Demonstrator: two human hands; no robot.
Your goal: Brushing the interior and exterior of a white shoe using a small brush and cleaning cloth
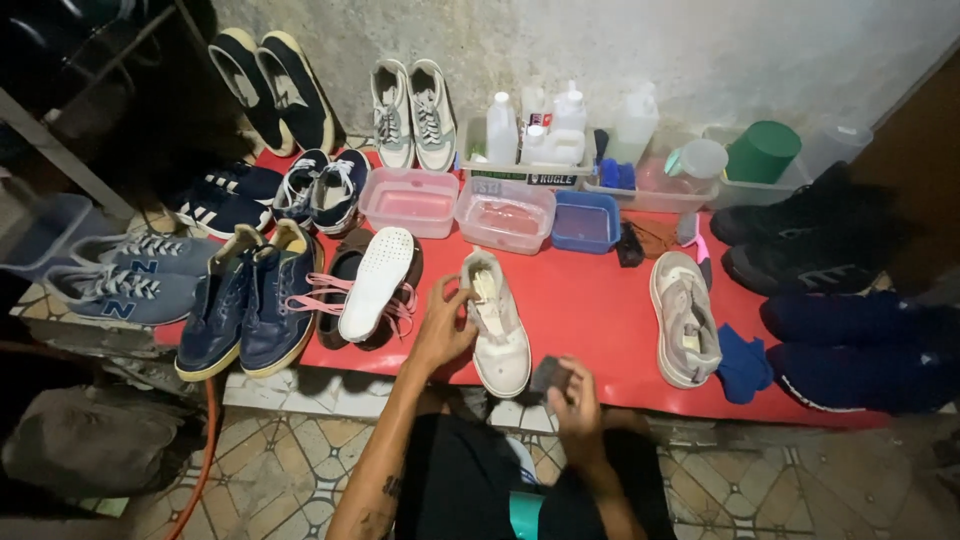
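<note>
Gripping the near side of the white shoe (497, 325) at its collar, the left hand (443, 325) has its fingers closed on the edge, while the right hand (573, 398) pinches a small dark cloth (549, 375) just right of the toe. A steadier hold on the collar would likely keep the shoe from sliding on the red mat (590, 310). It lies in the middle near the front edge, long axis running near to far, toe nearest the person and heel toward the tubs (505, 212).

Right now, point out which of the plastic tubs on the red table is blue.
The small blue rectangular tub, rightmost of the three in the row. The two to its left, one pink tub and one clear tub, are translucent.
</note>
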